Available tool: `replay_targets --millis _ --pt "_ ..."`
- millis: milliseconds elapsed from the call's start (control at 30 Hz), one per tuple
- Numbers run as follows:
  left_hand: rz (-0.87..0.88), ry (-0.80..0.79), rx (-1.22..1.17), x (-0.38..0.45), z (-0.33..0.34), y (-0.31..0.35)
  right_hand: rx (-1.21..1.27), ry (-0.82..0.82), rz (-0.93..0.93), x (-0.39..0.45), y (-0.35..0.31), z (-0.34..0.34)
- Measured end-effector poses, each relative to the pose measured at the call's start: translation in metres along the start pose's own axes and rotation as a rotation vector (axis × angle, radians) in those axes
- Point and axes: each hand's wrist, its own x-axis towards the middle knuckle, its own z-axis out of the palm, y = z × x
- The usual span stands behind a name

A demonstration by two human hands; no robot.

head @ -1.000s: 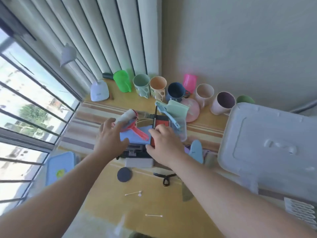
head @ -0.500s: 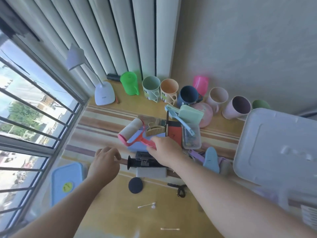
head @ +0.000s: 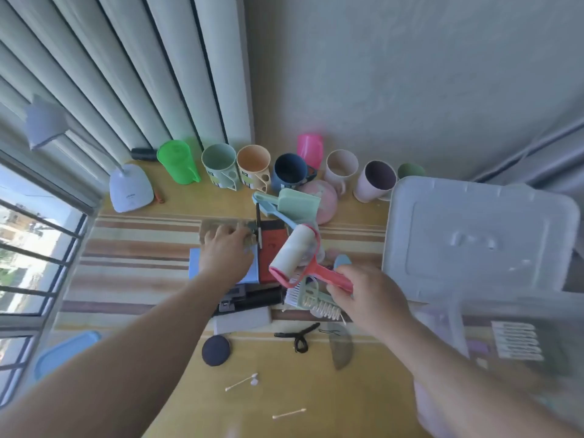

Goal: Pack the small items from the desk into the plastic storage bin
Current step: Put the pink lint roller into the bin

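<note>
My right hand (head: 363,295) grips the red handle of a lint roller (head: 297,248) and holds it up over the pile, its white roll pointing away from me. My left hand (head: 226,251) is on the pile beside a red notebook (head: 271,248), fingers curled down over a small tan brush that is mostly hidden. The clear plastic storage bin (head: 442,314) stands blurred at the lower right, with its white lid (head: 474,235) behind it. A blue notebook (head: 196,263) and a black stapler (head: 249,300) lie under my left wrist.
A green-white brush (head: 313,298), a white block (head: 241,322), a dark round pad (head: 215,349), a black clip (head: 298,338) and two cotton swabs (head: 241,382) lie on the desk. Several cups (head: 252,167) and a lamp (head: 131,191) line the back. A blue lid (head: 63,352) sits lower left.
My right hand has lifted the lint roller off the pile and carried it right, toward the bin. My left hand has drawn back and then returned onto the pile.
</note>
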Motion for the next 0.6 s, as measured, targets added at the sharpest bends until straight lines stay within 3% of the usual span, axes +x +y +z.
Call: replay_targets --millis 133,267,400,600 --pt "-0.046 0.145 -0.088 -0.024 -0.001 0.001 -0.026 -0.011 0.037 -0.017 0.013 -0.011" --pt "0.095 0.283 -0.159 -0.068 -0.016 0.014 0.097 0.02 0.016 -0.04 0.025 -0.049" --pt "0.187 0.258 -0.334 -0.112 -0.026 0.086 0.187 0.075 -0.007 -0.079 0.077 -0.114" --pt "0.442 0.279 -0.451 -0.18 -0.003 0.231 0.136 0.007 0.162 -0.172 0.21 -0.188"
